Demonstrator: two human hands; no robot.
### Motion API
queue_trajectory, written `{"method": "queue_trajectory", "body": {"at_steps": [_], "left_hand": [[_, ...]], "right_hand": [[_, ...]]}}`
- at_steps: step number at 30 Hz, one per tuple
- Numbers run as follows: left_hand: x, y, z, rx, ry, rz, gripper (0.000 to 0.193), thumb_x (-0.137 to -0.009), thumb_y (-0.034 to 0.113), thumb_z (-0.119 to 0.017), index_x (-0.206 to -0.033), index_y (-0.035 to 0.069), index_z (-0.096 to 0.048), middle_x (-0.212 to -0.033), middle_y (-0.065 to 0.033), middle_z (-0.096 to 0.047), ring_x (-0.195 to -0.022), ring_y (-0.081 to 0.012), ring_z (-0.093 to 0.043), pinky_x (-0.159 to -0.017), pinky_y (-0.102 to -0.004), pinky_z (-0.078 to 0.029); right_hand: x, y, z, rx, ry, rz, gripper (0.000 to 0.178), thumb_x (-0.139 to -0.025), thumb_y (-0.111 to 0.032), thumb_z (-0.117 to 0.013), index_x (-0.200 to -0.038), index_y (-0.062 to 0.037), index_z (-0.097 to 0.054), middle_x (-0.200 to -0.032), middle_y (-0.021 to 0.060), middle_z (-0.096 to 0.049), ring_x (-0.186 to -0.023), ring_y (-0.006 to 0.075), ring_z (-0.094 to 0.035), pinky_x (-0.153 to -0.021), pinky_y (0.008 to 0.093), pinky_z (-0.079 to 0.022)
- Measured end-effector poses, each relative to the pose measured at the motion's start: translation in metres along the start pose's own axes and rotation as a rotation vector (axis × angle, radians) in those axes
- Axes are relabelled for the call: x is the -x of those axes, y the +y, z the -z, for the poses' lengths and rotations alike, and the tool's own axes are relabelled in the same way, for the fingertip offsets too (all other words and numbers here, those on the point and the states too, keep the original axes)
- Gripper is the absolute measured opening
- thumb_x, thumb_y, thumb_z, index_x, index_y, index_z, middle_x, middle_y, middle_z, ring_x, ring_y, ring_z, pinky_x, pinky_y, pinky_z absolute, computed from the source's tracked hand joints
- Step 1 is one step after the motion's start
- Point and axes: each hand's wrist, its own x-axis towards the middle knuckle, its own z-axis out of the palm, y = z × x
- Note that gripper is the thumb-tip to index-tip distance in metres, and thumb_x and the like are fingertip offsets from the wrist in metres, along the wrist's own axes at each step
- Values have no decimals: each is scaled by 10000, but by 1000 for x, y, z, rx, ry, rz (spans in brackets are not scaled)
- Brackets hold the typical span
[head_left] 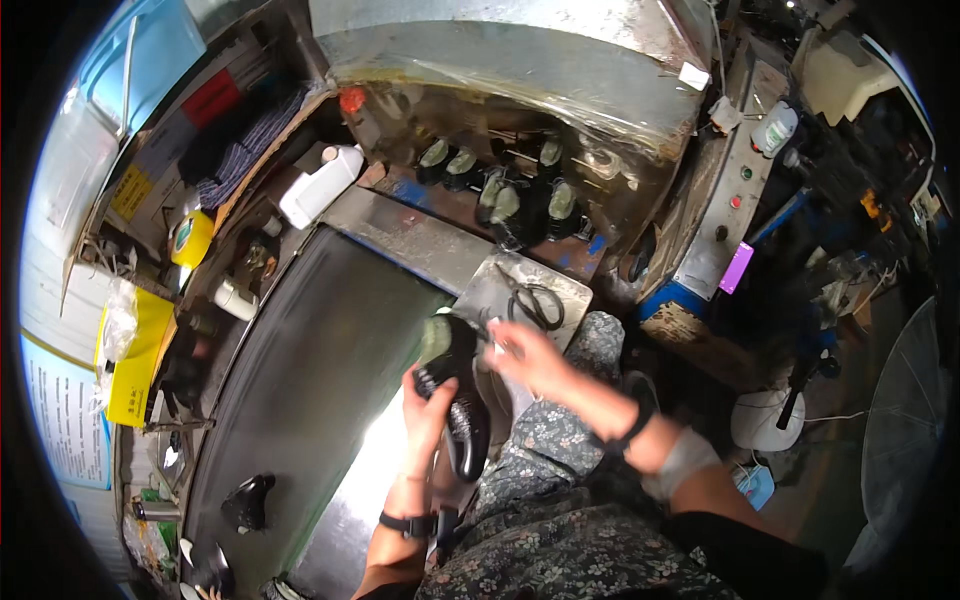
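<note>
A glossy black shoe (466, 425) with a pale green lining is gripped in my left hand (428, 405), over the edge of the dark belt. Its toe points toward me. My right hand (528, 358) is at the shoe's heel end, fingers curled together and blurred by motion. Whatever it pinches there is too small and smeared to make out. Just beyond that hand, dark-handled scissors (537, 303) lie on a worn metal tray (572, 292).
Several black shoes (503, 205) stand under the metal hood ahead. A white jug (322, 186) sits at the belt's far left corner. More black shoes, one at the lower left (247, 502), rest on the belt (330, 350). On the right is a control panel (735, 190) with buttons.
</note>
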Motion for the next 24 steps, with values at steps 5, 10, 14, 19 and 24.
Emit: {"method": "queue_trajectory", "body": {"at_steps": [5,10,14,19,24], "left_hand": [[53,24,-56,510,-223,33,594,-926,123,-616,-1421,65,-292,-1291,-109,-490,-1128,-197,-514,-956,-351,-453],[92,33,-68,68,-950,-171,748,-875,9,-652,-1489,-10,-225,-1431,-179,-438,-1296,-242,-460,-1081,-362,-363],[105,-5,-40,-128,-833,-19,470,-909,-26,-600,-1354,-40,-448,-1212,-123,-627,-1086,-161,-600,-964,-289,-463],[121,-46,-17,-178,-556,248,241,-931,10,-597,-1167,-36,-577,-1064,-73,-673,-978,-128,-619,-889,-245,-480],[137,-45,-29,-206,-647,91,232,-935,24,-601,-1157,-41,-584,-1044,-49,-666,-948,-103,-610,-868,-230,-472]], "right_hand": [[106,-34,0,-1115,-61,-457,725,-881,-223,-623,-1479,-22,-267,-1364,168,-483,-1168,243,-555,-924,380,-514],[208,-79,153,-343,319,-68,715,-802,-95,-580,-1474,-30,-343,-1372,55,-506,-1052,104,-565,-969,266,-406],[289,-112,278,-84,798,120,663,-796,-90,-676,-1415,-32,-446,-1331,44,-527,-1068,102,-556,-920,268,-455],[335,-134,428,1020,1327,-138,615,-705,-315,-741,-1293,-191,-612,-1139,158,-560,-1050,300,-586,-895,346,-459],[350,-116,523,888,1319,-307,700,-665,-439,-704,-1329,-254,-579,-1309,198,-553,-1158,304,-573,-979,370,-425]]}}
